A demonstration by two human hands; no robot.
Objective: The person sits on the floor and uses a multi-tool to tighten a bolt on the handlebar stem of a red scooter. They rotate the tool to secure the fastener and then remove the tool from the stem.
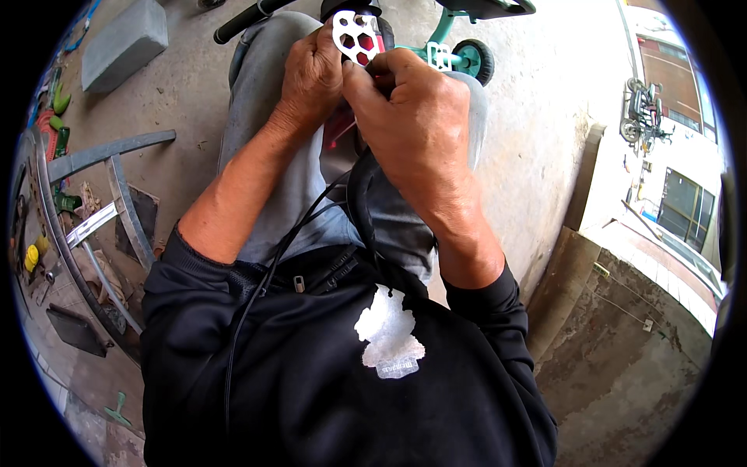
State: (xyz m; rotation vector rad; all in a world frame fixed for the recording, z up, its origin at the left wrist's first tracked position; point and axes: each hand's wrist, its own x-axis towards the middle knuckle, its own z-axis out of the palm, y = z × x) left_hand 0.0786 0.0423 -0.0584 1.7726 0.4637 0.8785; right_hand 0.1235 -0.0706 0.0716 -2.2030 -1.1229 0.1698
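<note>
Between my knees, at the top of the head view, is a white plate (355,33) with hexagonal holes; red shows behind it. My left hand (310,76) is closed on its left side, fingers mostly hidden behind it. Against its lower edge, my right hand (416,113) has its thumb and curled fingers pinched together; what lies in the pinch is hidden. Just beyond the right hand stands a small teal wheeled frame (442,31) with a black-tyred wheel (473,62). Black cords (292,233) hang down in front of me.
A grey block (124,47) lies on the concrete floor at the far left. Closer on that side are a curved metal frame (117,167), a dark flat panel (78,331) and scattered items. To the right runs a low concrete wall (622,358), with a motorbike (642,113) beyond it.
</note>
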